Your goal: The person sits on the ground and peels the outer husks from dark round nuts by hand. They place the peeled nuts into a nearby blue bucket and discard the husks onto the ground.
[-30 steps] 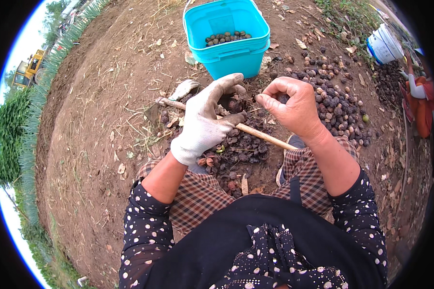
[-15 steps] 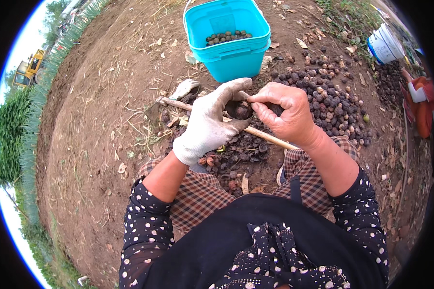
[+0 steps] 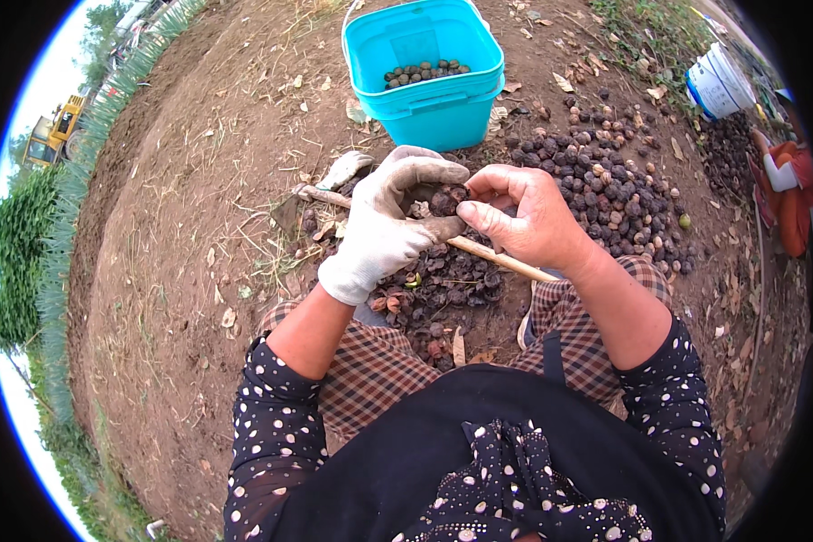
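Observation:
My left hand (image 3: 379, 226), in a dirt-stained white glove, curls its fingers and thumb around a walnut (image 3: 446, 200) in a dark, broken husk. From the other side, the bare thumb and fingers of my right hand (image 3: 535, 224) close on the same walnut. Below my hands a wooden-handled tool (image 3: 508, 261) lies aslant across the ground, its far end beyond my left hand. Dark peeled husks (image 3: 456, 287) are heaped between my legs. A large pile of dark-husked walnuts (image 3: 610, 194) spreads out to the right.
A turquoise bucket (image 3: 438, 126) with walnuts inside stands straight ahead. Near the tool's far end lies a crumpled pale glove (image 3: 345, 169). A white bucket (image 3: 721, 83) and another person in red and orange (image 3: 790, 203) are at the far right. A yellow machine (image 3: 56, 133) stands far left.
My right hand's fingers have shifted from the walnut's top edge to grip its right side. The walnut is turned and lifted slightly in my left hand.

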Available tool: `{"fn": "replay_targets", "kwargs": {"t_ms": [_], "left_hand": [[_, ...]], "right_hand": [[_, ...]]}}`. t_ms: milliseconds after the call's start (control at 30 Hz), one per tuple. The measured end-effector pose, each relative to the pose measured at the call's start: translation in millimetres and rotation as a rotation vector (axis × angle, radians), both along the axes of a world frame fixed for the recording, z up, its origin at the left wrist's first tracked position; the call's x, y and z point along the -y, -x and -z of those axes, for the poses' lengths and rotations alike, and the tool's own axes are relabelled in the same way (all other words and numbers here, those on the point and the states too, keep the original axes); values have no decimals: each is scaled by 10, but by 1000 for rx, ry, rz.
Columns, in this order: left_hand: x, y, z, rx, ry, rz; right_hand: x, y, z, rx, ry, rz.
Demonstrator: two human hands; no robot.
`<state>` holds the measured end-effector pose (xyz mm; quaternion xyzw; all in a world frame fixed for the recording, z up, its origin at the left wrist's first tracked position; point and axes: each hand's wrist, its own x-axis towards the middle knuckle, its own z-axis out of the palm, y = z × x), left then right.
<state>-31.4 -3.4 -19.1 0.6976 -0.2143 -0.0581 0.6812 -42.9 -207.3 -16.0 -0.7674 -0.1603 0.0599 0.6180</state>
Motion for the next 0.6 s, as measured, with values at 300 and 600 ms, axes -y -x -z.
{"fn": "replay_targets", "kwargs": {"t_ms": [300,600], "left_hand": [[-54,-35,13,-72,227,89],[-51,-47,142,-185,434,113]], "right_hand": [[18,-15,35,-337,-459,-111],[-43,14,51,-285,-505,-95]]}}
